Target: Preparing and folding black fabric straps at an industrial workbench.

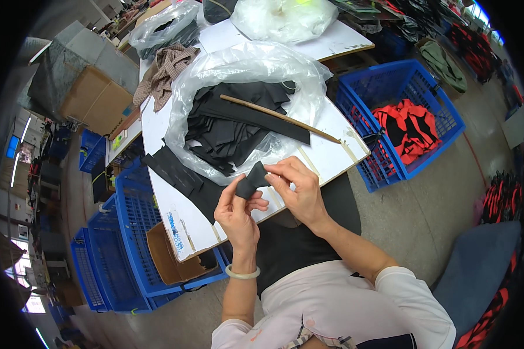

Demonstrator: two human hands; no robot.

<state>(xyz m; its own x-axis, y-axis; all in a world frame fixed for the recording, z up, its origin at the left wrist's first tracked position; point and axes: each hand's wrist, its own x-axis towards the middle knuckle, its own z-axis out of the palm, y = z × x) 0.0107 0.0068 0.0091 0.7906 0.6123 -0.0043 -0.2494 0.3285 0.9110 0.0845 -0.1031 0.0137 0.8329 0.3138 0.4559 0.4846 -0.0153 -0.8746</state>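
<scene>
Between my two hands, over the front edge of the white table (239, 227), a small black fabric piece (252, 181) is held. My left hand (239, 209) pinches its lower left part, and my right hand (297, 189) grips its upper right end between thumb and fingers. Just beyond them lies a clear plastic bag (183, 110), its mouth spread wide around a heap of black fabric strips (233, 128). A thin wooden stick (279, 118) rests slantwise across the strips and the bag's edge. Left of my hands, more black strips (183, 177) are laid out in an overlapping row.
A blue crate (410, 163) with red and black fabric (410, 131) stands at the right. Stacked blue crates (113, 256) and an open cardboard box (166, 253) are at the lower left. A checked cloth (166, 70) and another plastic bag (291, 20) lie farther back.
</scene>
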